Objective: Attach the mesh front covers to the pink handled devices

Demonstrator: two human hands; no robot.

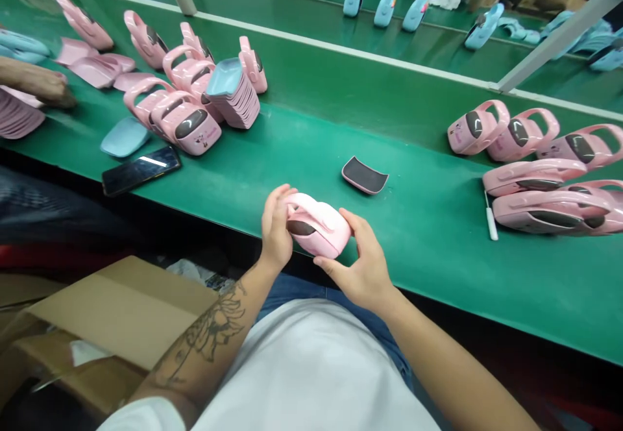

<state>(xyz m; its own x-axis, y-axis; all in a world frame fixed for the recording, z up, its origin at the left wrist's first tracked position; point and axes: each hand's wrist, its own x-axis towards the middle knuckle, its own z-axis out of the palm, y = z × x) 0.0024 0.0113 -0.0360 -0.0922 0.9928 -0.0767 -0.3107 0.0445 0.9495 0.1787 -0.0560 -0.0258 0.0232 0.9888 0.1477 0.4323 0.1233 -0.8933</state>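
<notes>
A pink plastic casing with a loop handle and a dark oval window (324,226) is held in front of me, just over the table's near edge. My left hand (277,226) grips its handle end on the left, the fingers partly hidden behind it. On the other end, my right hand (365,259) closes with thumb below and fingers above. A curved panel with a dark inner face and pink rim (365,175) lies on the green table (302,139) beyond the casing, apart from both hands.
Similar pink casings (195,126) stand left, beside stacked curved panels (236,97), a blue panel (125,137) and a phone (141,170). More pink casings (555,210) and a white-handled tool (491,218) lie right. Another person's hand (48,84) is far left. Blue casings (386,6) stand beyond the rail.
</notes>
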